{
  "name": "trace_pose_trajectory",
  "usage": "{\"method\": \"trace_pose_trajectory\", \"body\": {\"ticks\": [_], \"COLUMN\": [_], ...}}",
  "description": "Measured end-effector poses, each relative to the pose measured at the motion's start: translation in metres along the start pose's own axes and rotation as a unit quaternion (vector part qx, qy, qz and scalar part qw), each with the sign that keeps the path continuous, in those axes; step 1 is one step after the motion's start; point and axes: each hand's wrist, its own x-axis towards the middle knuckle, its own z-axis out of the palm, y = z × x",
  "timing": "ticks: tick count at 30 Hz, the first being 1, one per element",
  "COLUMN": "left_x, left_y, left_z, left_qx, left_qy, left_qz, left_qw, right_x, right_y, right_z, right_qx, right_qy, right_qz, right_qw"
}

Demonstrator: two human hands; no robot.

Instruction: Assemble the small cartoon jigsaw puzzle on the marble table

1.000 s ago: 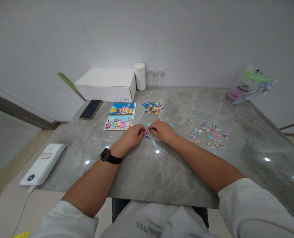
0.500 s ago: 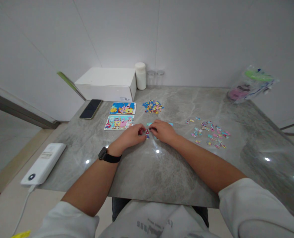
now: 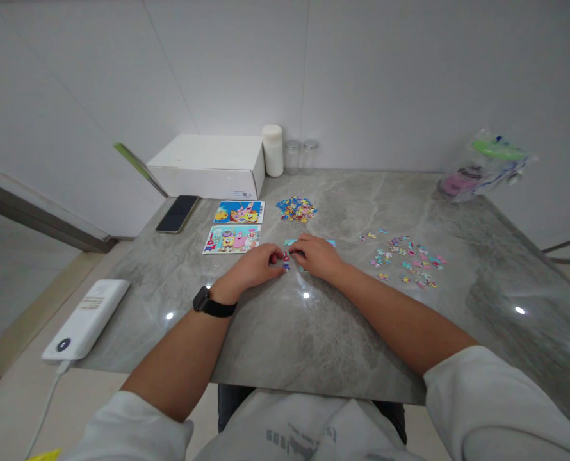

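Plainly, the partly joined puzzle (image 3: 286, 263) lies flat on the grey, veined surface (image 3: 285, 333) in front of the person, between the two hands and largely covered by the right one. What shows of it is little: a narrow upright strip at its left, red above and bluish-purple below, and a turquoise line along its far edge, running past the knuckles on the right. The joins are too small to make out.

The left hand (image 3: 260, 261) curls at the strip's left side, thumb tip at or just beside its edge; the right hand (image 3: 317, 255) bends over the puzzle from the other side. The hands are near each other but apart. Whether either pinches a piece, I cannot tell.

To the left of the puzzle lies a turquoise picture card (image 3: 232, 239) with a row of cartoon figures, one yellow, one pink, a red one at its left end. Just beyond it is a blue picture card (image 3: 239, 212). Pink, turquoise and yellow loose pieces (image 3: 417, 263) are scattered to the right, well apart from the puzzle; a blue-and-yellow heap (image 3: 296, 209) sits behind it.
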Motion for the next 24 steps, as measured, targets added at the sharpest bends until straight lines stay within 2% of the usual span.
{"method": "trace_pose_trajectory", "body": {"ticks": [7,11,13,15,17,20,24], "left_x": [0.002,0.005,0.007,0.008,0.007,0.006,0.005], "left_y": [-0.010,-0.009,-0.006,-0.002,0.000,0.001,0.000], "left_z": [0.003,0.001,-0.001,-0.003,-0.004,-0.004,-0.003], "left_qx": [-0.005,-0.021,-0.035,-0.048,-0.073,-0.077,-0.069], "left_qy": [-0.004,-0.004,0.033,0.130,0.187,0.208,0.226], "left_qz": [0.014,0.013,0.020,0.021,0.015,0.016,0.023], "left_qw": [1.000,1.000,0.999,0.990,0.980,0.975,0.971], "right_x": [-0.001,-0.001,-0.001,0.001,0.004,0.002,-0.018], "right_y": [-0.001,-0.002,-0.002,-0.001,0.001,0.010,0.030], "right_z": [0.001,0.000,-0.006,-0.017,-0.031,-0.056,-0.084], "right_qx": [-0.003,0.023,0.041,0.060,0.081,0.104,0.086], "right_qy": [0.004,0.039,0.073,0.117,0.165,0.224,0.260], "right_qz": [0.005,0.006,0.004,0.002,0.005,0.018,0.036], "right_qw": [1.000,0.999,0.996,0.991,0.983,0.969,0.961]}}
